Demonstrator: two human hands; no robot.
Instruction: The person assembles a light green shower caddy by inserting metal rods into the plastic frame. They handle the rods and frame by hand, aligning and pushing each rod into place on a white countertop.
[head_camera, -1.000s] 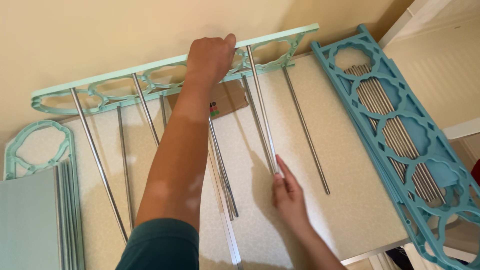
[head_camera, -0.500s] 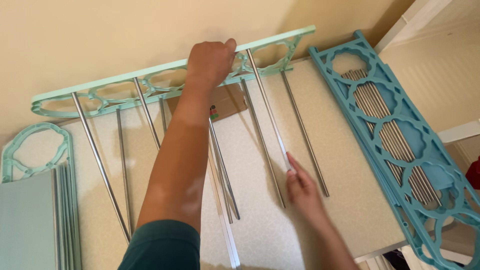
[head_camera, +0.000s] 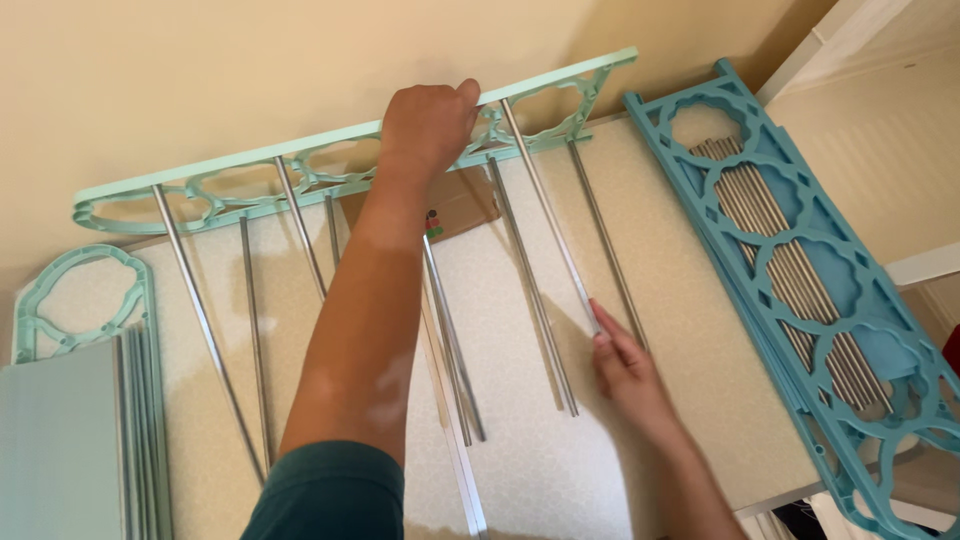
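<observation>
View from above onto a speckled desk (head_camera: 690, 300) set against a cream wall (head_camera: 200, 80). The left hand (head_camera: 428, 125), at the end of an arm stretched straight forward and bare below a dark green sleeve (head_camera: 330, 495), is clamped over the top edge of a mint-green panel (head_camera: 250, 185) with cloud-shaped cut-outs, which stands on its long edge at the back of the desk, against the wall. The right hand (head_camera: 630, 375), nearer and to the right of the left arm, lies palm down with its fingers stretched forward; its fingertips touch the lower end of a metal rod (head_camera: 550, 210), whose upper end meets the panel just right of the left hand. Whether the fingers actually pinch the rod cannot be told. More metal rods (head_camera: 200, 320) slant down from the panel on both sides of the left arm, some lying flat on the desk. A brown cardboard piece (head_camera: 460, 205) lies just below the left hand. Right of the right hand, a darker turquoise panel (head_camera: 800, 290) lies flat over a bundle of rods (head_camera: 770, 230). Far left of the left arm lie another mint-green frame (head_camera: 80, 290) and a pale flat board (head_camera: 55, 440).
</observation>
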